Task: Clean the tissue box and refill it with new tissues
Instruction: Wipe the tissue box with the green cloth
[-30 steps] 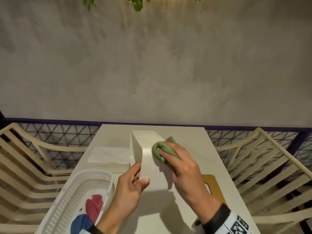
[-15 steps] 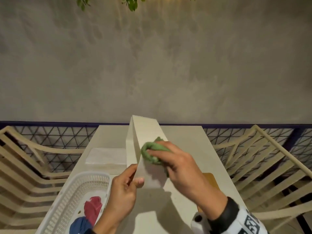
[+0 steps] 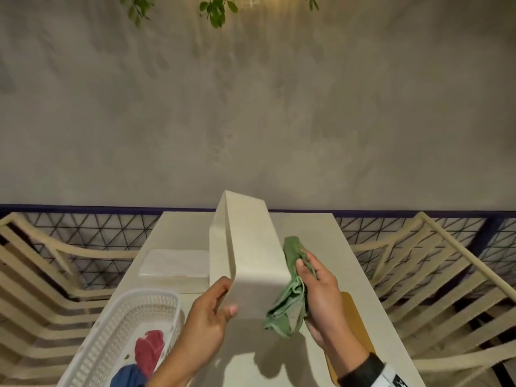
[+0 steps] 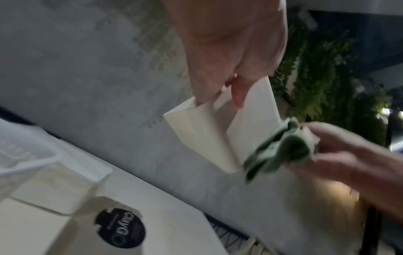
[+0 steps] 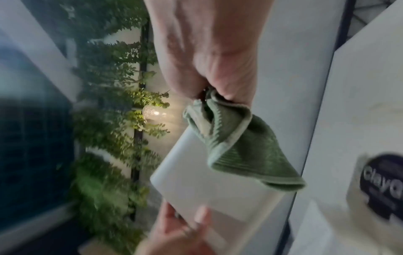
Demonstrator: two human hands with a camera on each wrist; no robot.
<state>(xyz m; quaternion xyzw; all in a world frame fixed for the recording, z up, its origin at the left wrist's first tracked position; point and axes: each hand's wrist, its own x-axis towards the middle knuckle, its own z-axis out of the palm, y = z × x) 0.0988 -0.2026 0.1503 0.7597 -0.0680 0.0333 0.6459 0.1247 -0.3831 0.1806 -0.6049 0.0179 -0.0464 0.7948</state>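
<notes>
A cream tissue box is lifted over the table, tilted with its far end up. My left hand grips its near left corner, thumb on the broad face; the same grip shows in the left wrist view on the box. My right hand holds a crumpled green cloth against the box's right edge. In the right wrist view the green cloth hangs from my fingers over the box. A flat stack of white tissues lies on the table, left of the box.
A white perforated basket with red and blue cloths sits at the near left. A wooden board lies under my right forearm. The white table has slatted chairs on both sides and a grey wall behind.
The box has been raised and tilted further up. My right hand with the cloth has slid from the middle of the box's face to its right edge.
</notes>
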